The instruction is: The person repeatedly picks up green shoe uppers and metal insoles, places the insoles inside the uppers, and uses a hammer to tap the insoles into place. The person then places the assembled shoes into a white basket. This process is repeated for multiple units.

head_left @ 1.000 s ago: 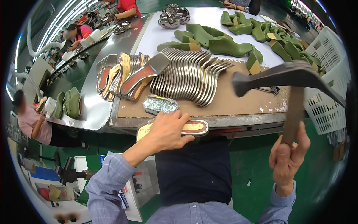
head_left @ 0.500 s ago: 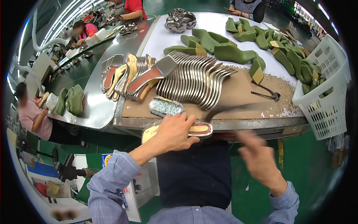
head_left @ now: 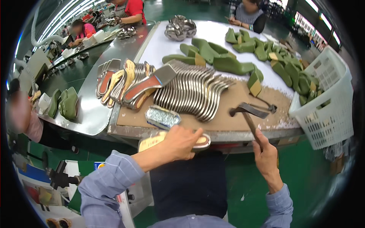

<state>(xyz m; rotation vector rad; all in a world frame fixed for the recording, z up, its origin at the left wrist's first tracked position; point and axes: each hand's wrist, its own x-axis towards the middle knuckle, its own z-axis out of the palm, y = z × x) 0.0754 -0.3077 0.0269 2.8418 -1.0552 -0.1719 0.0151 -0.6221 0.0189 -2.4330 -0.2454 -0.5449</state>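
- Fingers of the left hand are curled over a yellow insole at the near edge of the worktop, clamping it down on its support so it looks pinned against shifting.
- Right hand is wrapped tight round the handle of a hammer; head is raised just above the brown board, right of the insole and apart from it.
- Grip sits low on the handle, probably for swing leverage.
- Silver patterned insole lies flat just beyond the left hand, on the board.
- Fanned row of metal shanks sits mid-worktop, overlapping like shingles, likely so one peels off at a time.
- Orange-and-silver insoles are stacked to the left of that row.
- Green shoe lasts spread over the far white part; more sit in the white basket at the right edge.
- Second small tool lies on the board just past the hammer head.
- Other people work at the far and left benches.
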